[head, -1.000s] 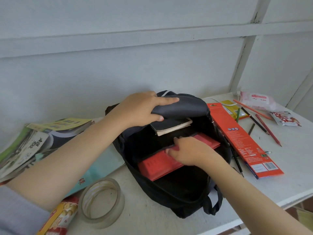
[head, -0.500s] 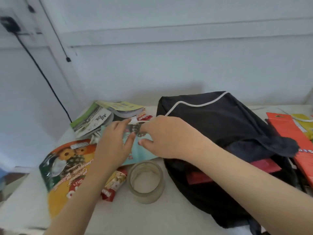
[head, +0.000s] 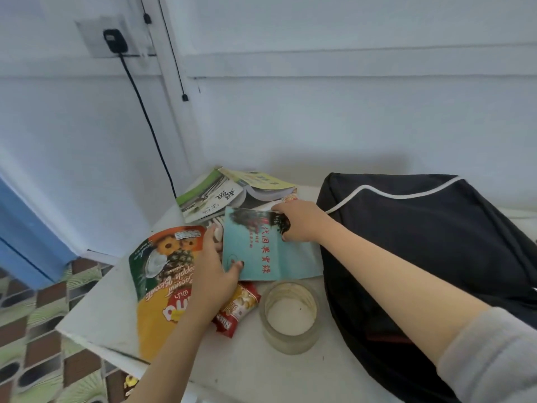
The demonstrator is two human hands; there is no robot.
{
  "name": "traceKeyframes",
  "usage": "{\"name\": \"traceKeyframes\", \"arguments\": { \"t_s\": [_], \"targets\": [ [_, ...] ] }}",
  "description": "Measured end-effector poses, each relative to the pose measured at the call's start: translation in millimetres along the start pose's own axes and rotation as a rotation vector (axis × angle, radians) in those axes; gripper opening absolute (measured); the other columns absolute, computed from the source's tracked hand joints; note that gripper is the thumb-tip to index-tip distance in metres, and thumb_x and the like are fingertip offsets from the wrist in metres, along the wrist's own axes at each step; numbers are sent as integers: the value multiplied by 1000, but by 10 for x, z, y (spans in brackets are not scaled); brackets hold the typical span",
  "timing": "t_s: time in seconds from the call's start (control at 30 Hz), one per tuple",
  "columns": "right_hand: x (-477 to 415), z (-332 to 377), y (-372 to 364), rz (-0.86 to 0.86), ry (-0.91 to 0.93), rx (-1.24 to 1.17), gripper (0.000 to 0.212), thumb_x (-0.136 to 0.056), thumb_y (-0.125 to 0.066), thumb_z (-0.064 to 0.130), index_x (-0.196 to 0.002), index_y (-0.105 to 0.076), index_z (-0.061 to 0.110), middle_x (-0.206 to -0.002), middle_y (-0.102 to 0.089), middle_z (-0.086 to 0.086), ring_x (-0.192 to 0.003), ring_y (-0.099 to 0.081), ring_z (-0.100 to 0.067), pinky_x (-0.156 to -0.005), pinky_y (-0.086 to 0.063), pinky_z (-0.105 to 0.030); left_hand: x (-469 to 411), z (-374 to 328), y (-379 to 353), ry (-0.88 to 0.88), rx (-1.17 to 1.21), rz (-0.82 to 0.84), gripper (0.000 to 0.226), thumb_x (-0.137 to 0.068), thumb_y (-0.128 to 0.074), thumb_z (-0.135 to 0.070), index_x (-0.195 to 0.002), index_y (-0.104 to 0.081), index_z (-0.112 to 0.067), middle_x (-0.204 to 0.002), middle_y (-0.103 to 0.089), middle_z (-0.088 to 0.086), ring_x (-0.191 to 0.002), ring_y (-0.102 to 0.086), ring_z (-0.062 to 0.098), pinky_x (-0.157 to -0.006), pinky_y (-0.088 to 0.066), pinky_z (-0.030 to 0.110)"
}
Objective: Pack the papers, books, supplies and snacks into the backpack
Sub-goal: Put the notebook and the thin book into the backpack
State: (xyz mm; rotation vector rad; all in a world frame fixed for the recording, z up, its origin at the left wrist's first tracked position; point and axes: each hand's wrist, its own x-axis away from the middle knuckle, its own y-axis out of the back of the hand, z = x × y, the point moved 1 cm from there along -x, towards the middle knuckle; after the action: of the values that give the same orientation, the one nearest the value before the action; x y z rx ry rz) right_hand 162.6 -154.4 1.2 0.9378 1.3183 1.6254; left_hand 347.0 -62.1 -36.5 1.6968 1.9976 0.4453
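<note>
A teal booklet [head: 261,254] with red characters lies tilted on the white table [head: 110,312], just left of the black backpack [head: 421,237]. My left hand [head: 216,269] grips its left edge, thumb on the cover. My right hand [head: 296,223] holds its top right corner. Under my left forearm lies a large biscuit bag [head: 162,283] with pineapple pictures. A small red snack packet [head: 238,309] sits below the booklet. Books [head: 229,193] are stacked at the back by the wall.
A roll of clear tape [head: 290,315] stands between the snack packet and the backpack. A black cable [head: 145,112] runs down the wall from a plug behind the books. The table's left edge drops to a patterned tiled floor [head: 37,315].
The view has swung left from the backpack's opening to the table's left end. Both hands left the bag and took hold of the teal booklet, which now lies tilted in them.
</note>
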Motion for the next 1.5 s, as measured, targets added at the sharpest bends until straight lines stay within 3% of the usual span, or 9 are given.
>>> {"name": "traceKeyframes", "arguments": {
  "t_s": [0.23, 0.43, 0.6, 0.73, 0.93, 1.07, 1.27, 1.4, 1.5],
  "targets": [
    [38, -115, 201, -60, -12, -335, 44, -74, -74, 20, -113, -54, 17, -121, -55, -1, -109, -53, -20, -87, -48, -35, 124, -223, -39, -72, 355, -51, 81, -83, -58, 12, -139, -18, -31, -100, -53, -8, -92, -59, -12, -62, -51, 11],
    [188, 1, 527, -91, 129, -781, 63, -74, -73, 7, -120, -39, 32, -114, -59, 0, -105, -60, -19, -87, -52, -37, 53, -576, 66, -216, 512, -66, 80, -84, -55, 13, -123, -24, -50, -103, -62, 10, -100, -65, 14, -69, -57, 28],
    [308, 12, 885, -277, 213, -959, 40, -72, -70, -11, -104, -52, 4, -84, -60, -4, -75, -64, -10, -67, -55, -26, -49, -909, 307, -304, 585, -165, 70, -83, -58, 10, -123, -27, -38, -104, -65, 6, -91, -68, 10, -64, -55, 21],
    [477, -6, 965, -347, 243, -1055, 35, -74, -70, -12, -85, -49, 13, -82, -61, -3, -79, -62, -13, -70, -56, -28, -195, -1122, 468, -343, 636, -226, 51, -83, -63, 1, -119, -36, -25, -88, -66, 0, -81, -68, 7, -63, -52, 15],
    [660, -138, 679, -351, 91, -1258, 31, -80, -68, -5, -87, -48, 18, -91, -64, -5, -79, -69, -15, -56, -55, -27, -355, -855, 276, -205, 482, 54, 73, -82, -67, -4, -134, -27, -35, -105, -67, -1, -92, -68, 14, -74, -58, 35],
    [759, -223, 612, -419, 34, -1259, 34, -79, -66, -9, -89, -46, 17, -89, -64, -7, -77, -69, -19, -58, -59, -37, -239, -710, 82, -249, 471, 111, 88, -86, -56, 8, -134, -12, -51, -98, -68, -3, -90, -68, 11, -70, -58, 29],
    [1035, -313, 892, -682, 105, -1292, 65, -79, -60, -16, -113, -37, 35, -96, -50, -10, -78, -64, -26, -60, -58, -41, -294, -1091, 84, -577, 354, 53, 48, -90, -47, 2, -98, -53, -44, -111, -60, -15, -105, -60, 14, -73, -55, 52],
    [1323, -401, 1217, -797, 138, -949, 52, -75, -62, -14, -102, -51, 30, -98, -53, 1, -78, -55, -8, -62, -50, -24, -341, -1474, 107, -583, 412, 177, 42, -91, -46, 6, -90, -57, -34, -110, -61, -10, -97, -62, 8, -67, -55, 37],
    [1614, -453, 1439, -733, 133, -780, 37, -75, -66, -2, -94, -55, 28, -99, -58, 3, -73, -56, -8, -61, -49, -25, -428, -1707, 147, -644, 408, 336, 42, -87, -49, 6, -87, -60, -35, -108, -64, -3, -99, -63, 11, -74, -53, 34]
  ]
}}
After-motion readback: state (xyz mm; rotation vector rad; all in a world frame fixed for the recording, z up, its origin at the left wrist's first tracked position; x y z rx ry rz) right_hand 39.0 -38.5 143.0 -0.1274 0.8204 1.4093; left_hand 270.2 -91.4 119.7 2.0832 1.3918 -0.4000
